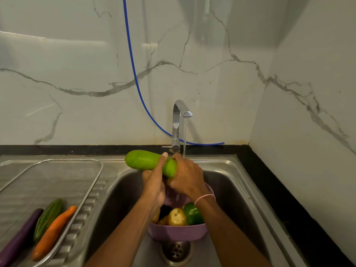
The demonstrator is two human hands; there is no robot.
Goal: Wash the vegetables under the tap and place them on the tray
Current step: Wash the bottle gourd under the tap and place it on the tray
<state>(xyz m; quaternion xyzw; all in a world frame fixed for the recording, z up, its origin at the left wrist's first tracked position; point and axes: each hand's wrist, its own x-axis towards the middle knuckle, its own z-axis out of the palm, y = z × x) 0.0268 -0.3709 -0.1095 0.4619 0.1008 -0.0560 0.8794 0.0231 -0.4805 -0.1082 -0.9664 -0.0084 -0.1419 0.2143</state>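
Both hands hold a large light-green cucumber [143,159] over the sink, just left of the running water from the chrome tap [180,120]. My left hand [154,182] grips its middle from below, thumb over the top. My right hand [185,176] wraps its right end. Below them a purple bowl [177,231] holds potatoes [176,216], a green pepper [192,213] and other vegetables. The wire mesh tray [57,170] on the left drainboard carries a purple eggplant [18,239], a green bitter gourd [48,218] and an orange carrot [54,232].
The steel sink basin [237,199] has a drain [176,251] in front of the bowl. A blue hose [134,74] hangs down the marble wall behind the tap. A black counter edge [269,180] runs along the right.
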